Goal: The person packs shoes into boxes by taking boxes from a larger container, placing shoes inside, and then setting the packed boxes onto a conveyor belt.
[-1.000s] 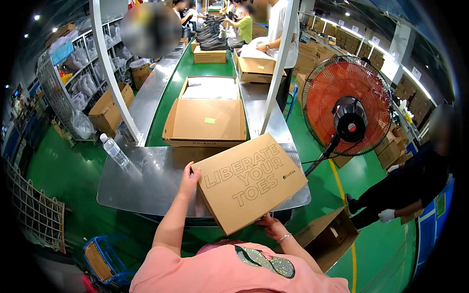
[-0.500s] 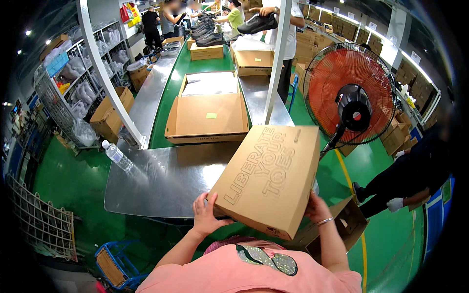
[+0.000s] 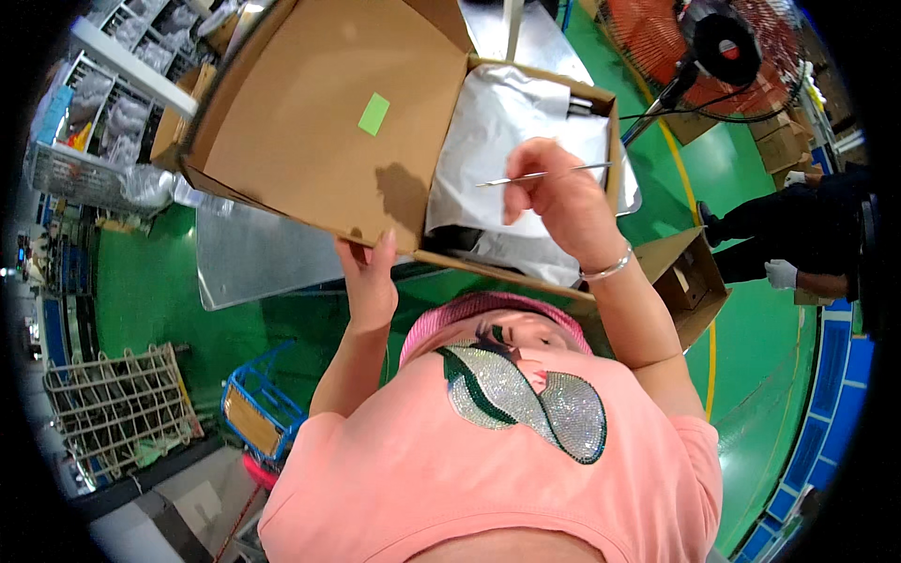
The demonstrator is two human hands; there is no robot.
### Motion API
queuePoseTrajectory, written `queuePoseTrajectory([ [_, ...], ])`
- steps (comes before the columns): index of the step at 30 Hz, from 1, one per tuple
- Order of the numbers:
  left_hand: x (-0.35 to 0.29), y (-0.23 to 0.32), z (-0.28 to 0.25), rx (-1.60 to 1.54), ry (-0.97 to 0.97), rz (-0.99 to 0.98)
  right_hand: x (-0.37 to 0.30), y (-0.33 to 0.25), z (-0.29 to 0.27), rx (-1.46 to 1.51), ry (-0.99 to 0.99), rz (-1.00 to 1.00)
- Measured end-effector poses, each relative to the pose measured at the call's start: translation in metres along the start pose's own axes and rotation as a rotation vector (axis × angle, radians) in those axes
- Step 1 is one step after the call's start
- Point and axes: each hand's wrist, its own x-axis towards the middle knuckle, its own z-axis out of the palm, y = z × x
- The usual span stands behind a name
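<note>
A brown cardboard shoebox (image 3: 526,272) stands over the metal table's end, its lid (image 3: 291,122) swung up to the left with a light green sticker (image 3: 374,114) inside. My left hand (image 3: 369,272) grips the near edge where lid and box meet. White tissue paper (image 3: 488,131) fills the box, and something dark (image 3: 457,237) shows at its near left corner. Above the paper, my right hand (image 3: 561,197) pinches a thin, pointed silver rod (image 3: 493,181); its exact kind I cannot make out.
Behind the box on the right stands a large red fan (image 3: 723,47). Below my right forearm is an open carton (image 3: 683,291). A person in dark clothes (image 3: 807,225) is at the right. A blue-framed stool (image 3: 258,413) stands at lower left, near a metal mesh rack (image 3: 117,403).
The shoebox was closed and held in both hands; now its lid is open to the left. My right hand has let go and holds the silver rod above the paper. The view has tilted down.
</note>
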Motion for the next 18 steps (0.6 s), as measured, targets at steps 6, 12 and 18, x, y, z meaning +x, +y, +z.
queuePoseTrajectory([
  [6, -0.013, 0.01, 0.0, -0.155, 0.011, -0.164, 0.013, 0.062, 0.013, -0.213, -0.163, 0.205],
  [12, -0.015, 0.009, 0.0, -0.137, 0.012, -0.179, 0.016, 0.09, 0.02, -0.259, -0.345, 0.215],
  [18, -0.014, 0.007, 0.002, -0.092, 0.031, -0.163, 0.014, 0.089, 0.021, -0.393, -0.351, 0.189],
])
